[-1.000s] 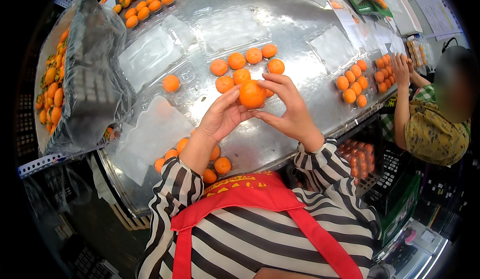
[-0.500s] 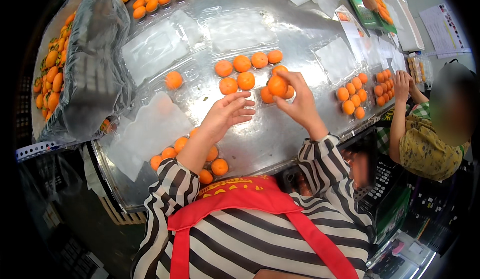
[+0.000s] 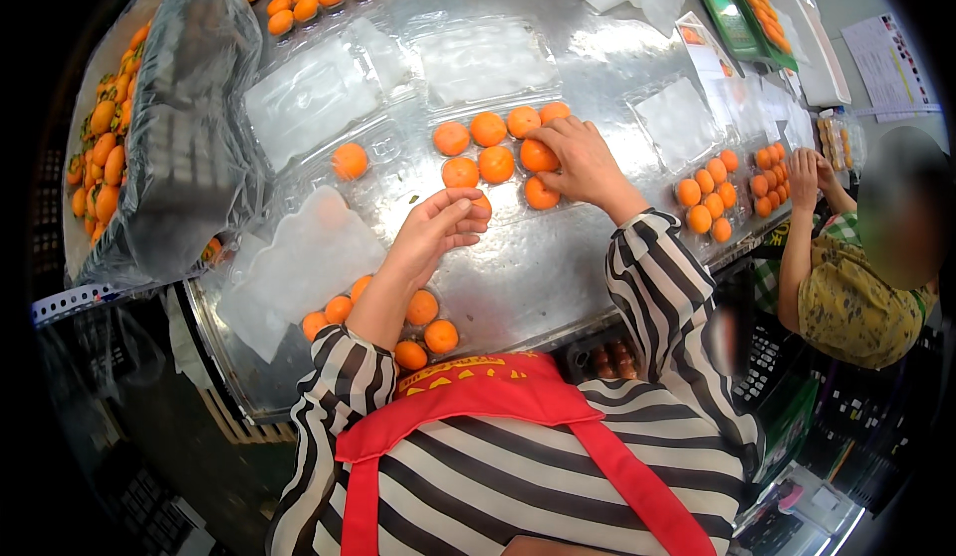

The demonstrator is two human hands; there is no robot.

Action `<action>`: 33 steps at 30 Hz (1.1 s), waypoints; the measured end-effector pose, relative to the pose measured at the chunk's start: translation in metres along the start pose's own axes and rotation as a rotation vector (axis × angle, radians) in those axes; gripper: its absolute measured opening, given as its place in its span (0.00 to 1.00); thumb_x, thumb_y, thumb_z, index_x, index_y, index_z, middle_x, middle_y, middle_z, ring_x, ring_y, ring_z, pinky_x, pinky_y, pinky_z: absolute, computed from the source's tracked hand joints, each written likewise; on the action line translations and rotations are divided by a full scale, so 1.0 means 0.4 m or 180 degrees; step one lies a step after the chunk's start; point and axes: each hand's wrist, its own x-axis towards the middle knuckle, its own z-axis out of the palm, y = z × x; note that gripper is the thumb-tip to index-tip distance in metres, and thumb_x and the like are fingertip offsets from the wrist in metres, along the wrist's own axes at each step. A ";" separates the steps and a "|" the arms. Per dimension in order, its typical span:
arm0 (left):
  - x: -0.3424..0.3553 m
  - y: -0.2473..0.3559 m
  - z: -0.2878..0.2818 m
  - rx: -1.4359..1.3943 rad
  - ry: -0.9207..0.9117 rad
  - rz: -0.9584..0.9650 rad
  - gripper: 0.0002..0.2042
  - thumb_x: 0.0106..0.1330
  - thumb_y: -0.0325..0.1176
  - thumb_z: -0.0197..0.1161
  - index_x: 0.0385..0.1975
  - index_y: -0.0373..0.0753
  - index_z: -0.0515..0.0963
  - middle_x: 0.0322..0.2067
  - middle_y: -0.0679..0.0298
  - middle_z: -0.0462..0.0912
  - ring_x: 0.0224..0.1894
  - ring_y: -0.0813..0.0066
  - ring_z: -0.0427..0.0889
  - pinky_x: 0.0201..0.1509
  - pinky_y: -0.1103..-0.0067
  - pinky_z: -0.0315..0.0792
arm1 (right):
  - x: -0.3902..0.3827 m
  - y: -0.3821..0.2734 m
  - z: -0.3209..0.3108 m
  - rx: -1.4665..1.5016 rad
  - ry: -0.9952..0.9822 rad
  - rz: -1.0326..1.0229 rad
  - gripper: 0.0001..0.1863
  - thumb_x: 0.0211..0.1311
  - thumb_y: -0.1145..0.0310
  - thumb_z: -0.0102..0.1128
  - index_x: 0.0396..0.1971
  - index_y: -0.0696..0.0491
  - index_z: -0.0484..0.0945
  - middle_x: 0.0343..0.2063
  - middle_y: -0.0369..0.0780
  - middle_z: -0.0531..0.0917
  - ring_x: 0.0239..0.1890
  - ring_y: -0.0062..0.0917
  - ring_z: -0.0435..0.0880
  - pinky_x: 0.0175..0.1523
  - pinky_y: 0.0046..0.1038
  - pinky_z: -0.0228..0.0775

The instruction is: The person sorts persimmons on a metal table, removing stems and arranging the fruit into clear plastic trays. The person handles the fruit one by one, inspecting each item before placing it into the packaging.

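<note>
A group of mandarins point(image 3: 495, 165) sits in rows in a clear plastic tray in the middle of the metal table. My right hand point(image 3: 586, 166) curls its fingers round a mandarin point(image 3: 539, 155) at the right end of the second row. Just below that one, another mandarin point(image 3: 542, 194) lies close to my thumb. My left hand point(image 3: 443, 225) is at the tray's near left, its fingers bent over a mandarin point(image 3: 483, 206) that they partly cover. Under my left forearm are several more mandarins point(image 3: 422, 307), some of them hidden.
Clear lidded packs point(image 3: 485, 58) lie behind the tray. A single mandarin point(image 3: 349, 161) rests to the left, near a pale plastic sheet point(image 3: 299, 262). A plastic-lined crate point(image 3: 204, 128) of orange fruit stands far left. Filled packs point(image 3: 705, 193) sit right, beside a person point(image 3: 846, 267).
My right hand has moved away and set its mandarin down into the row, still touching it. My left fingers, bare before, have closed onto a mandarin. The far person's hand has drawn back.
</note>
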 end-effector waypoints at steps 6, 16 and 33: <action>-0.003 -0.001 -0.001 -0.0041 0.0026 0.0032 0.14 0.70 0.36 0.56 0.52 0.37 0.74 0.41 0.61 0.82 0.41 0.76 0.82 0.47 0.78 0.77 | 0.014 -0.001 -0.008 -0.0025 -0.0175 -0.0047 0.27 0.40 0.69 0.67 0.48 0.47 0.77 0.40 0.34 0.78 0.46 0.31 0.74 0.50 0.32 0.62; -0.023 0.020 -0.022 -0.0099 0.0145 0.0205 0.15 0.70 0.36 0.56 0.53 0.36 0.73 0.41 0.60 0.82 0.42 0.74 0.82 0.47 0.78 0.77 | 0.005 -0.010 0.014 -0.0015 -0.0146 0.0107 0.20 0.47 0.72 0.65 0.45 0.46 0.79 0.39 0.34 0.80 0.44 0.30 0.76 0.48 0.32 0.63; -0.075 0.057 -0.077 -0.0182 0.0404 0.0642 0.15 0.70 0.36 0.56 0.52 0.36 0.73 0.41 0.59 0.82 0.42 0.73 0.82 0.47 0.76 0.77 | -0.007 -0.038 0.033 0.0237 0.1189 0.0276 0.15 0.47 0.71 0.68 0.38 0.48 0.81 0.33 0.34 0.82 0.40 0.32 0.77 0.47 0.34 0.66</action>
